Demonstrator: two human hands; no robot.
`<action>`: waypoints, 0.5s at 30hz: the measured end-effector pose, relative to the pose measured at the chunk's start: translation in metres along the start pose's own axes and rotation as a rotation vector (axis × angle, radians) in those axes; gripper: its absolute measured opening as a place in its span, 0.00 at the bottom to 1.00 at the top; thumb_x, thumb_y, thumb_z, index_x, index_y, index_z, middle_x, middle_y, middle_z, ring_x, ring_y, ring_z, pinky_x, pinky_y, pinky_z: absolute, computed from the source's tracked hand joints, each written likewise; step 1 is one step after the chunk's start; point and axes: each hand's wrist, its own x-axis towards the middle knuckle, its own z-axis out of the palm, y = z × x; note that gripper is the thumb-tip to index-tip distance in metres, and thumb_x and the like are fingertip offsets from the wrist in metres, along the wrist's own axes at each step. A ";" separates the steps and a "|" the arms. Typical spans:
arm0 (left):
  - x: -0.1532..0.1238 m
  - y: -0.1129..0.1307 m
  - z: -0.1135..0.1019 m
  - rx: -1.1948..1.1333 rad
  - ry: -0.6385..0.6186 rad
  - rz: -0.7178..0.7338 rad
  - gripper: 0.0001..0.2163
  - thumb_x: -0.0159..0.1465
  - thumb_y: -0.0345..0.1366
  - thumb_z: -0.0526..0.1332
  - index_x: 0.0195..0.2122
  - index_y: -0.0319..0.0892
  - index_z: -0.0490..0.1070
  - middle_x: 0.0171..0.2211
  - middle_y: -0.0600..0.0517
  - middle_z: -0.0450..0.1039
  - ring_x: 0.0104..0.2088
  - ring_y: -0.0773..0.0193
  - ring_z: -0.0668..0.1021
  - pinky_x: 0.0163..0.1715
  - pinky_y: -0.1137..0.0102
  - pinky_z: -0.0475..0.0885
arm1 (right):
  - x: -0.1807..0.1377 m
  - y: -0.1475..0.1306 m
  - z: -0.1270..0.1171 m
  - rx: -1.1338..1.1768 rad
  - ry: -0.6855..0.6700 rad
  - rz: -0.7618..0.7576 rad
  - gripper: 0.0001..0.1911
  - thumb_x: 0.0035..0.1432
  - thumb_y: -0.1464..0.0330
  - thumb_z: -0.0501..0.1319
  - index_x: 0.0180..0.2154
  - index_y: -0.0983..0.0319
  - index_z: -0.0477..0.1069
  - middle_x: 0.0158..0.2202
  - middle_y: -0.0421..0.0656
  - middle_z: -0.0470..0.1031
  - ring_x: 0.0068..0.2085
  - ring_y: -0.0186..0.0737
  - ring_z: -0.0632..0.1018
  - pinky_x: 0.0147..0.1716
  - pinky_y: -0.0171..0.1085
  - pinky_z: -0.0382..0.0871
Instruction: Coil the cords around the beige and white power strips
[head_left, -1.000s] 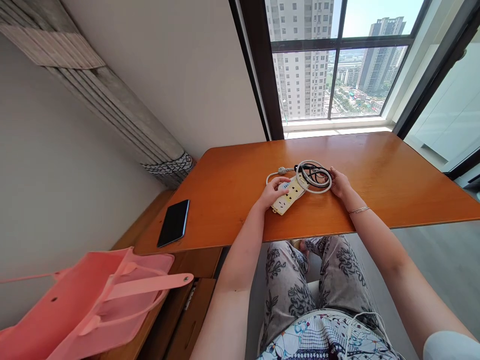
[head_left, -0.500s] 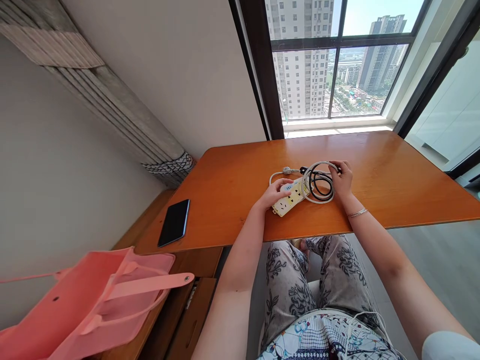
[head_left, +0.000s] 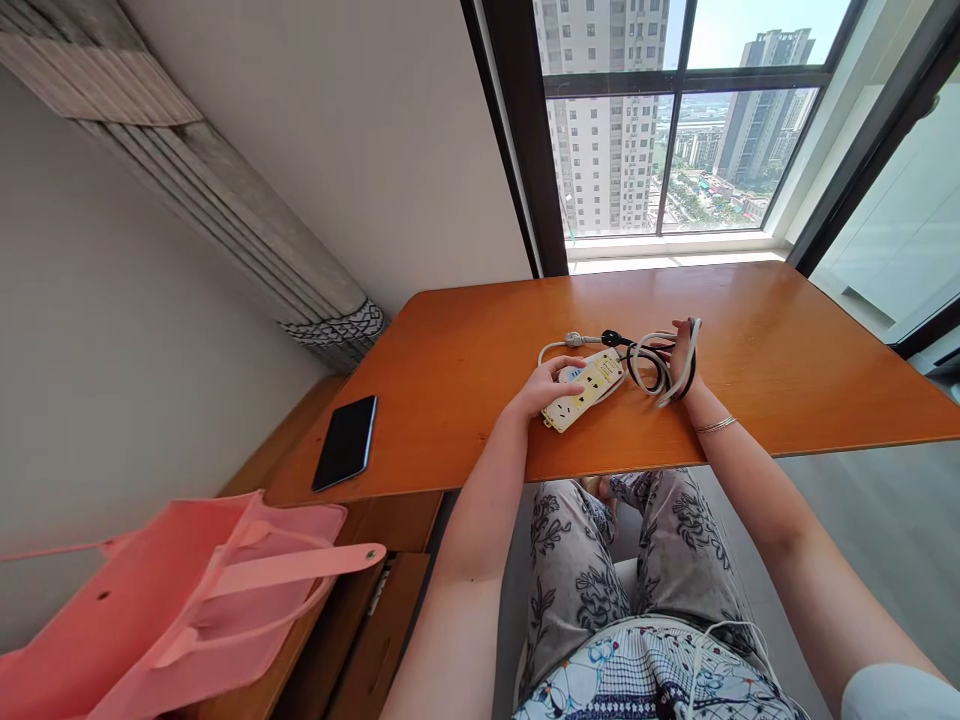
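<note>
A white power strip (head_left: 583, 392) lies slantwise on the brown table, its sockets facing up. My left hand (head_left: 551, 388) is closed around its left side, thumb on top. Looped white and black cables (head_left: 651, 362) lie to the right of the strip. My right hand (head_left: 681, 358) holds part of these loops, which pass round the hand; its fingers point up and are partly covered by cable. Behind the strip, a grey-white plug (head_left: 574, 340) and a black plug (head_left: 613, 338) lie close together on the table.
A dark tablet (head_left: 346, 443) rests at the left of the table (head_left: 465, 400). Below it, a pink bag (head_left: 172, 600) stands open over brown wooden furniture. A window (head_left: 675, 150) is beyond the far edge, and my legs are under the near edge.
My right hand has turned from pinching the side of the cable loops to having them round it. The loops have spread to the right, uncovering more of the strip. My left hand has barely moved.
</note>
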 end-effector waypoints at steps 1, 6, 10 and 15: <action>0.001 0.000 0.000 -0.022 0.030 0.010 0.25 0.39 0.36 0.76 0.40 0.41 0.77 0.45 0.47 0.77 0.42 0.54 0.80 0.40 0.63 0.76 | -0.001 -0.002 0.001 0.029 0.013 0.032 0.32 0.56 0.36 0.51 0.44 0.56 0.63 0.33 0.40 0.74 0.32 0.38 0.79 0.31 0.37 0.75; 0.004 -0.001 -0.001 -0.150 0.193 0.026 0.23 0.36 0.35 0.77 0.36 0.40 0.77 0.43 0.46 0.78 0.38 0.56 0.80 0.34 0.65 0.76 | 0.001 -0.012 -0.002 0.087 0.067 -0.014 0.32 0.57 0.37 0.52 0.39 0.59 0.68 0.29 0.40 0.75 0.33 0.37 0.81 0.32 0.35 0.74; 0.008 -0.003 -0.003 -0.246 0.309 0.052 0.23 0.35 0.34 0.76 0.34 0.40 0.74 0.47 0.45 0.77 0.40 0.55 0.80 0.35 0.64 0.77 | 0.015 -0.012 -0.013 0.155 0.165 -0.110 0.25 0.58 0.43 0.58 0.37 0.59 0.68 0.32 0.39 0.74 0.35 0.36 0.80 0.30 0.33 0.72; 0.012 -0.005 -0.009 -0.365 0.489 0.129 0.21 0.35 0.33 0.75 0.31 0.41 0.70 0.46 0.46 0.77 0.43 0.54 0.80 0.38 0.62 0.76 | 0.027 -0.012 -0.020 0.295 0.280 -0.200 0.20 0.55 0.50 0.64 0.35 0.58 0.66 0.33 0.39 0.72 0.36 0.36 0.80 0.33 0.35 0.75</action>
